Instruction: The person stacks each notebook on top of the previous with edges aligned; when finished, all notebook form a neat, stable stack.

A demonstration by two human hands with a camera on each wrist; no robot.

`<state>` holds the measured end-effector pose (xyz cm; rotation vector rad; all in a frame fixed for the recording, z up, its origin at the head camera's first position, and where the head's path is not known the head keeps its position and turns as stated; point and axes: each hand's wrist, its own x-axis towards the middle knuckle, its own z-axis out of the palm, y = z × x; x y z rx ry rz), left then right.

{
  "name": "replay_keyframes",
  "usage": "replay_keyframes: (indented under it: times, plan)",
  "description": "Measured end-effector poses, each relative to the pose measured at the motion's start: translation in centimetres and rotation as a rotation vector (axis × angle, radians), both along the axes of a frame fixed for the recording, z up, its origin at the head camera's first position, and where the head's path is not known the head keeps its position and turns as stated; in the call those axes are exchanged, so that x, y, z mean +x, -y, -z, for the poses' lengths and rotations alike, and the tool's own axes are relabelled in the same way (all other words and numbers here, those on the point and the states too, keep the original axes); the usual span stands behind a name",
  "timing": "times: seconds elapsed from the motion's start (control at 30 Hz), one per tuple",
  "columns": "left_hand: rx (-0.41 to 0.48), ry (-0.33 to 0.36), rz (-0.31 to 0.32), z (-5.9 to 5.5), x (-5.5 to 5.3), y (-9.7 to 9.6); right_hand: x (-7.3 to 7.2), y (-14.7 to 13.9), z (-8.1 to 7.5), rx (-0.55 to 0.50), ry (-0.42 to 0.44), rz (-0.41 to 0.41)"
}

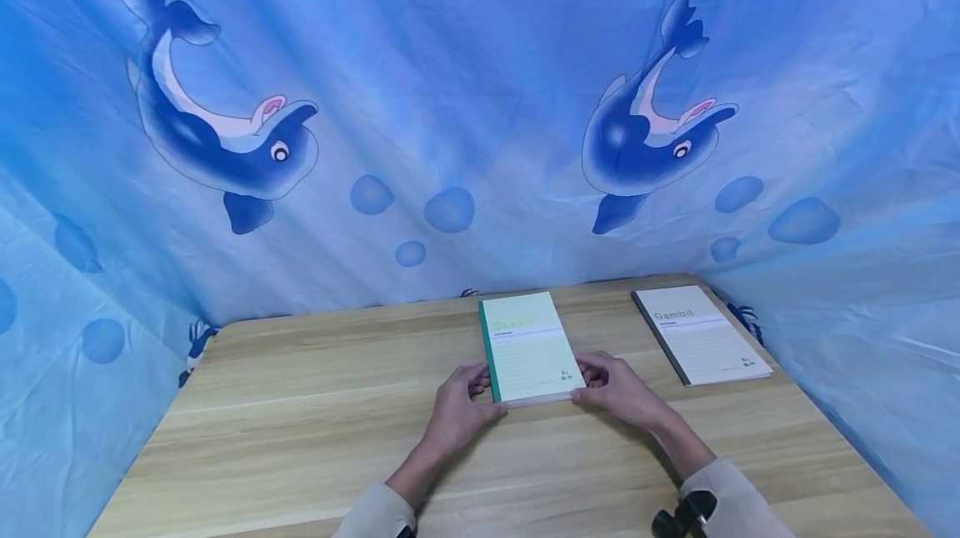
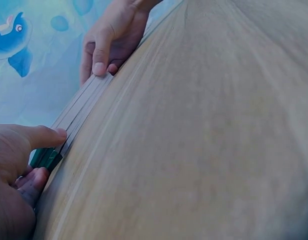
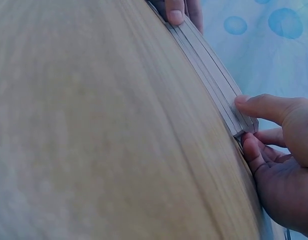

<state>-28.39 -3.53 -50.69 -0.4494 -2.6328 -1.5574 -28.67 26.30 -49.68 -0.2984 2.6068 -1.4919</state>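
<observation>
A stack of notebooks (image 1: 531, 354) lies at the middle of the table, its top one pale green with a green spine on the left. The wrist views show the layered page edges (image 3: 209, 65) of several notebooks. My left hand (image 1: 459, 409) grips the near left corner, thumb on the near edge and curled fingers by the spine (image 2: 46, 157). At the near right corner, my right hand (image 1: 618, 388) holds the stack with its thumb on the near edge and fingers bent along the side. The undersides of the notebooks are hidden.
Another notebook (image 1: 701, 335), white with a dark spine, lies on the right of the wooden table (image 1: 315, 404), near its edge. A blue curtain (image 1: 480, 104) with dolphins hangs behind the table and along both sides.
</observation>
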Motion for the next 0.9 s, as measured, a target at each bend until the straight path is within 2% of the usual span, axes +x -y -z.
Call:
replay_keyframes:
  times: [0.2, 0.37, 0.47, 0.57, 0.7, 0.8, 0.9]
  plan:
    - [-0.011, 0.026, -0.003, -0.2, 0.0, -0.1, 0.0, -0.4, 0.0, 0.018, -0.007, -0.002]
    - [-0.006, 0.046, -0.007, -0.8, 0.2, -0.1, 0.0, -1.0, -0.4, 0.021, -0.004, -0.041]
    - [0.014, 0.065, -0.023, -1.6, 0.3, -0.3, 0.0, -2.0, -1.1, 0.036, -0.010, -0.045]
    - [0.050, 0.058, -0.018, -2.9, 0.5, -0.9, 0.1, -3.7, -2.1, 0.046, -0.022, -0.015]
    - [0.127, 0.061, 0.057, -5.2, 0.9, -2.4, 0.4, -6.6, -3.6, 0.043, -0.038, 0.047]
    - [0.212, 0.112, 0.144, -6.6, 1.3, -4.3, 0.8, -9.0, -4.7, 0.047, -0.054, 0.099]
    - [0.294, 0.185, 0.227, -7.3, 1.5, -6.8, 1.3, -11.3, -5.5, 0.053, -0.043, 0.156]
